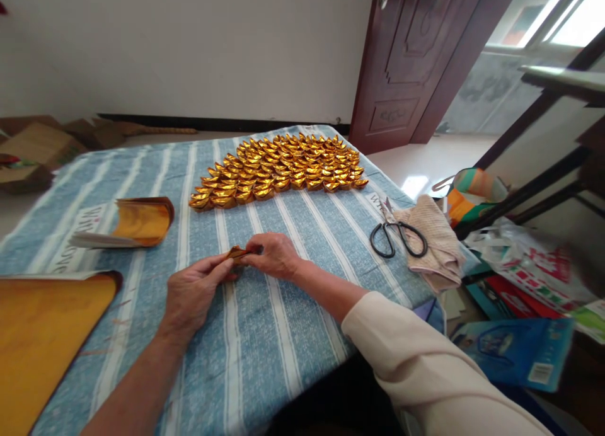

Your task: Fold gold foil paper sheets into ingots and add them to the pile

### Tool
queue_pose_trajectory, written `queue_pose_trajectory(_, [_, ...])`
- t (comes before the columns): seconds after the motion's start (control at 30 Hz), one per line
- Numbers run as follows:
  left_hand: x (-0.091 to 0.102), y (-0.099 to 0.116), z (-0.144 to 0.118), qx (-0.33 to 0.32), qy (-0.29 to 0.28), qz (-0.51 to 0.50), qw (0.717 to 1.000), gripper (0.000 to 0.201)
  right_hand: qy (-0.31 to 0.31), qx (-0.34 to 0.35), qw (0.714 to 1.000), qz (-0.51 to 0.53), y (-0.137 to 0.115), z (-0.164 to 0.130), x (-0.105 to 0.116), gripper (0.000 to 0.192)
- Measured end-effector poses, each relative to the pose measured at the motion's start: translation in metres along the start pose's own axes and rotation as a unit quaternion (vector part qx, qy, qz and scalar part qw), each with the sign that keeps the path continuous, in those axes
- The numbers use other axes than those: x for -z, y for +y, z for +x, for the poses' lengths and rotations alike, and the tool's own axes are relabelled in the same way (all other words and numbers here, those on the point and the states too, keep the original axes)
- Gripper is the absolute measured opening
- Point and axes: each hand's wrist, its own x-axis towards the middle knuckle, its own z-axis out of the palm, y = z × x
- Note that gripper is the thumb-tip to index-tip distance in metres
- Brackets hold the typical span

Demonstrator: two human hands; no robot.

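Both my hands pinch one small piece of gold paper (237, 254) just above the blue striped cloth (265, 335). My left hand (193, 292) grips its left end with thumb and fingers. My right hand (274, 254) closes on its right end. Farther back on the cloth lie several rows of folded gold paper ingots (278, 169). A curled stack of gold sheets (137, 222) lies to the left, and a larger gold sheet stack (42, 335) fills the near left corner.
Black-handled scissors (397, 235) rest on the cloth's right side, partly on a beige towel (437, 240). Bags and packages (520, 341) crowd the floor to the right. A dark wooden door (416, 51) stands behind. Cardboard (33, 149) lies at the far left.
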Motion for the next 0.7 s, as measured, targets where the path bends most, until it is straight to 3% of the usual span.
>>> queue_pose_trajectory(0.13, [-0.001, -0.015, 0.009, 0.049, 0.013, -0.076, 0.996, 0.028, -0.047, -0.068, 0.996, 0.012, -0.007, 0.009, 0.004, 0.021])
queue_pose_trajectory(0.23, [-0.003, -0.024, 0.015, 0.066, 0.027, -0.140, 0.988, 0.035, -0.031, -0.082, 0.996, 0.029, -0.010, 0.011, 0.001, 0.024])
queue_pose_trajectory(0.47, [-0.005, -0.022, 0.014, 0.075, 0.037, -0.178, 0.981, 0.034, 0.030, -0.040, 0.998, 0.024, -0.005, 0.002, -0.013, 0.027])
queue_pose_trajectory(0.7, [-0.003, -0.029, 0.017, 0.071, 0.026, -0.223, 0.972, 0.035, 0.061, 0.000, 0.998, 0.014, -0.011, -0.002, -0.015, 0.018])
